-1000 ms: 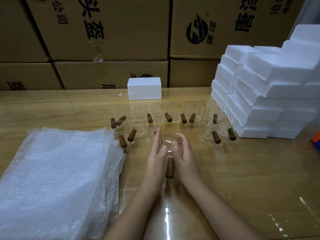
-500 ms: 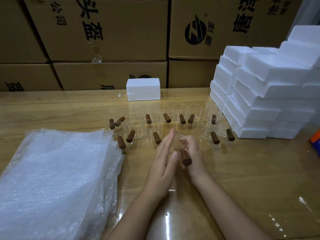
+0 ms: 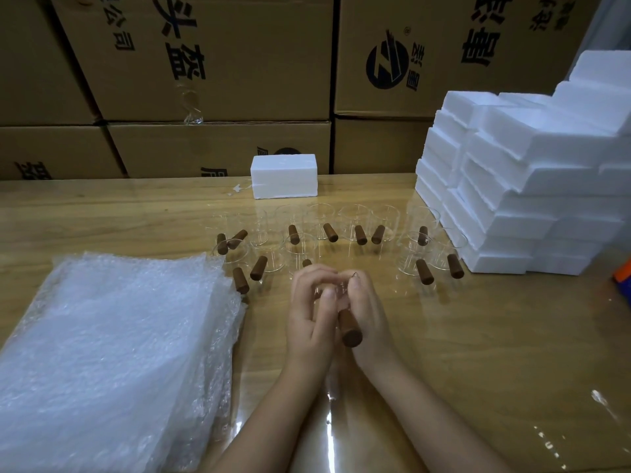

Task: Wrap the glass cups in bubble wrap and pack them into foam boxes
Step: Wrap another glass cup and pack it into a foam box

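Both hands hold one clear glass cup [image 3: 341,295] above the middle of the wooden table [image 3: 478,336]; its brown wooden handle [image 3: 349,331] sticks out toward me between the palms. My left hand [image 3: 312,312] curls round the cup's left side, my right hand [image 3: 367,314] round its right side, and the glass body is mostly hidden by fingers. Several more glass cups with brown handles [image 3: 327,230] stand in rows just beyond. A thick stack of bubble wrap sheets [image 3: 109,363] lies at the left. One white foam box [image 3: 284,180] stands at the back centre.
A tall stack of white foam boxes [image 3: 519,186] fills the right side of the table. Brown cardboard cartons [image 3: 205,63] form a wall behind the table. An orange and blue object [image 3: 623,276] shows at the right edge.
The hands closed round the cup and turned it: the handle pointed toward me, swung right, and now points toward me again. My left hand went from flat and open to curled on the glass.
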A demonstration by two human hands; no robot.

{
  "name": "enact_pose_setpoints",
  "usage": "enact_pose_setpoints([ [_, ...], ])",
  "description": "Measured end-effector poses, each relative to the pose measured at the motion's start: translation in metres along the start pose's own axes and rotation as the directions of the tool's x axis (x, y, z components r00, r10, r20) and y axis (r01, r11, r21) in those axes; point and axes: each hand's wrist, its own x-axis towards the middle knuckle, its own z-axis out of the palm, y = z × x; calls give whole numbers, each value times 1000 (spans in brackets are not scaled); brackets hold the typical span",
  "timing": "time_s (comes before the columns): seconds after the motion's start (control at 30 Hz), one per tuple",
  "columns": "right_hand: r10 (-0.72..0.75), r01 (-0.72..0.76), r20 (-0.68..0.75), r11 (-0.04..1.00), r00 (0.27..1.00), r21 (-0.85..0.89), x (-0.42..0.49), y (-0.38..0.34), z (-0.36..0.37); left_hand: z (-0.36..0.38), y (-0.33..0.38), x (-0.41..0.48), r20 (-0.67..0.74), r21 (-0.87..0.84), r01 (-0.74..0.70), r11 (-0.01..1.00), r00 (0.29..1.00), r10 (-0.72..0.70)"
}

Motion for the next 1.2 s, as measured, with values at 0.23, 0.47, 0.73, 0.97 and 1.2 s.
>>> enact_pose_setpoints([
  [0.23,-308,254,-129,912,943,-322,-6,-7,-3,9,13,-5,-30,-346,340,874,928,-373],
  [0.47,-527,433,-3,701,850,-566,-2,-1,-11,-3,15,14,201,-437,698,567,690,-695],
  [0.73,-430,402,65,767,901,-500,-1,3,-7,-8,2,14,109,-315,782,538,593,-798],
  [0.97,-218,187,-58,924,974,-333,-6,1,6,0,1,2,-100,-88,473,876,871,-481],
  [1.2,208,-190,-103,969,973,157,1,4,14,-3,-10,-9,-74,261,235,936,972,-224],
])
